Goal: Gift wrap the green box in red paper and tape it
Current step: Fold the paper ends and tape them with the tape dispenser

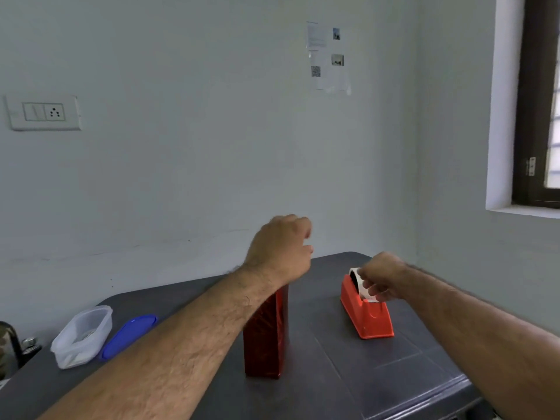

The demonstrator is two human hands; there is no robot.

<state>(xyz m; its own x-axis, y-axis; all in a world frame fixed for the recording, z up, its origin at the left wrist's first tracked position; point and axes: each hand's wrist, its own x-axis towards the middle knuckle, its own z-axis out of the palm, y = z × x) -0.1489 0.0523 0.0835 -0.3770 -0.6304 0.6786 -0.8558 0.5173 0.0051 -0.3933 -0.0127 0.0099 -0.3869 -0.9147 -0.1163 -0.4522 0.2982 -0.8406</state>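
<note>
The left forearm hides part of the red-wrapped box — left hand fisted, holding nothing; right hand fingers pinch tape on the dispenser; a clear container and blue lid sit left on the desk.

One wrapped red box, one tape dispenser, one clear container, one blue lid, two hands.

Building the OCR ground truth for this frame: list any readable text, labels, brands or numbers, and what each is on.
No text can be read in this frame.
Paper sheet on the wall: printed lines, small photos and a QR-like square, all too small and blurred to read.
Switch and socket plate: no lettering visible.
Red tape dispenser: no brand or label visible.
Red-wrapped box: patterned paper, no words.
Clear plastic container and blue lid: no markings visible.
</note>
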